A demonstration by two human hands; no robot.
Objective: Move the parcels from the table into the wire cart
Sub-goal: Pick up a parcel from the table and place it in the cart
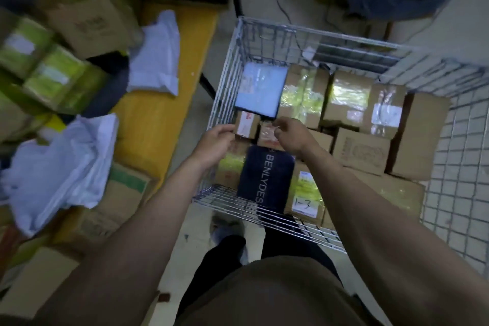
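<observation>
Tiled floor (455,140), wire cart (230,66), taped cardboard parcels (362,98)

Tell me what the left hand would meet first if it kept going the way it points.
Probably the small cardboard box right at the left hand's fingers, inside the wire cart; it may already be touching it, depth is unclear.

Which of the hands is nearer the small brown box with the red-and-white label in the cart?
Left. The left hand touches the small brown box at its near-left edge; the right hand is apart on its right, over a neighbouring parcel.
</observation>
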